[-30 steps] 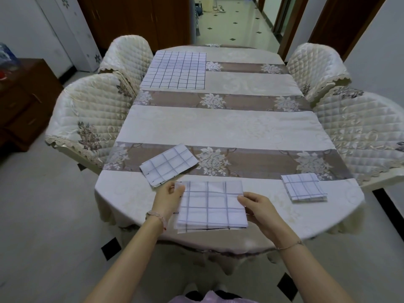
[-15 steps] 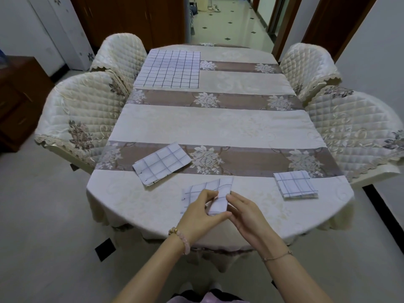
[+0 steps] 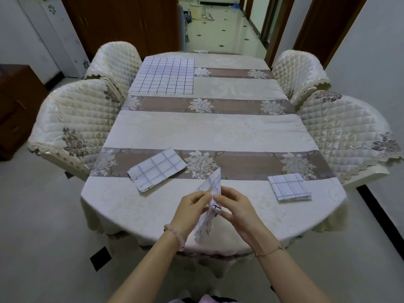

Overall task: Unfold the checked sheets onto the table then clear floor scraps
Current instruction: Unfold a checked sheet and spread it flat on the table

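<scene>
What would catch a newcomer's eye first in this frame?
The left hand and right hand pinch a bunched checked sheet above the table's near edge. A spread sheet lies at the far left. Two folded sheets wait nearer, one left, one right.

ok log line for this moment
step: unfolding | left hand, right hand: pinching held sheet | spread sheet: far end | left folded sheet, right folded sheet: untouched

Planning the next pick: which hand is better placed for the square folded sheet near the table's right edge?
The right hand, likely: nearer the square folded sheet; the left hand would cross over. Both pinch the held sheet.
</scene>
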The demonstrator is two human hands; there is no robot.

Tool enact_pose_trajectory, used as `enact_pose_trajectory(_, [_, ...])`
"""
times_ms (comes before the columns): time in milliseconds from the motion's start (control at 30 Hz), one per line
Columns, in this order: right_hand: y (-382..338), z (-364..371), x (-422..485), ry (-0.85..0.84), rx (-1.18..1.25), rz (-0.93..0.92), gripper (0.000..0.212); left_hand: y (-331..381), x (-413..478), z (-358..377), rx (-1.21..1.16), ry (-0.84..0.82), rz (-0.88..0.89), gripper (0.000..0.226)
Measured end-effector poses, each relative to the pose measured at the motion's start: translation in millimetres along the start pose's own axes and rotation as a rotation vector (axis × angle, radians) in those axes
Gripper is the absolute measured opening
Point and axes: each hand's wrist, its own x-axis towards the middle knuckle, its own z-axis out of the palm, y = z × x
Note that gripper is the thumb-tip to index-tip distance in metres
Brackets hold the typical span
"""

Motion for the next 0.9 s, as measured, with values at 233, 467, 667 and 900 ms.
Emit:
enact_pose_trajectory(233, [-6.3, -27.6, 9.6, 0.161, -0.068, 0.071, 0.006, 3.5, 11.6, -42.0, -0.05, 0.228, 0.012, 0.029])
enact_pose_trajectory(467, [-13.9, -51.9, 21.0, 0.196, -0.195, 0.013, 0.02, -7.6, 37.5, -86.4, 0.18, 0.286, 0.099, 0.031])
enact_pose_trajectory(667, [5.4, -55.3, 25.2, 0.146, -0.072, 0.207, 0.027, -46.0, 56.0, -83.4, 0.2, 0.405, -0.06, 0.03])
enact_pose_trajectory(900, [41.4, -64.5, 13.1, 0.159, -0.352, 0.234, 0.021, -67.3, 59.6, -92.9, -0.006, 0.397, -0.334, 0.025])
